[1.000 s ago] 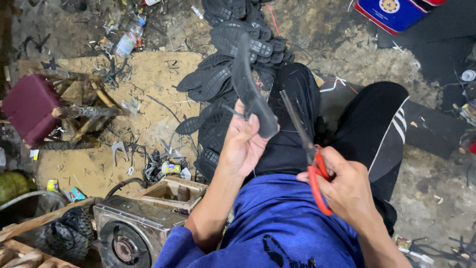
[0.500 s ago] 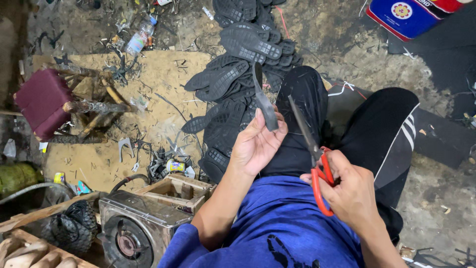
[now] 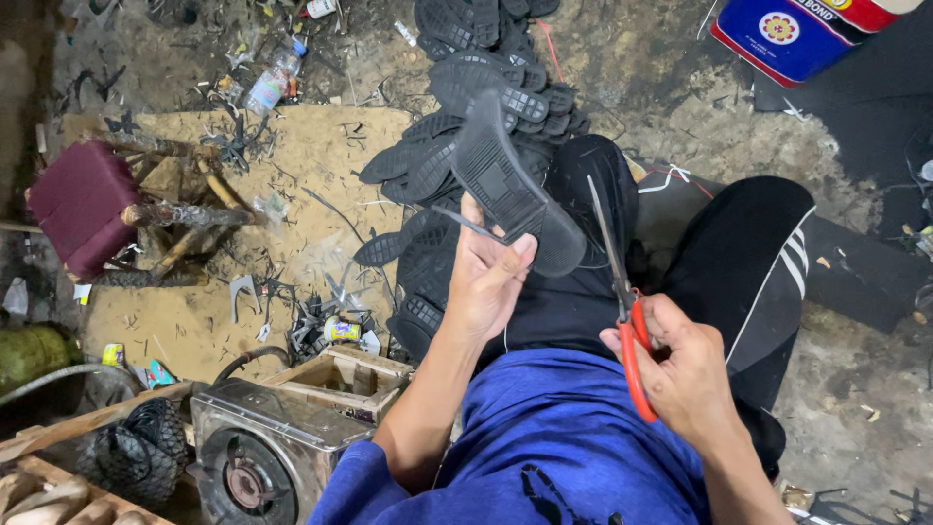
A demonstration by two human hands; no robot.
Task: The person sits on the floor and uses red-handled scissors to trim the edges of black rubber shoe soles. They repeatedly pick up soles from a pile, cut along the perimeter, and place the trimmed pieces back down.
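The left hand (image 3: 491,277) grasps a black rubber shoe sole (image 3: 510,190) by its near end, with the thumb on top and the fingers under it. The sole is held above the person's lap, and its patterned side faces up. The sole points to the far left. The right hand (image 3: 680,374) is clenched around the red handles of a pair of scissors (image 3: 622,292). The blades point away from the person and they are closed or almost closed, just to the right of the sole, not touching it. A pile of black soles (image 3: 476,78) lies on the ground beyond the knees. A small stove (image 3: 258,452) stands at the near left, beside a dark red stool (image 3: 83,204).
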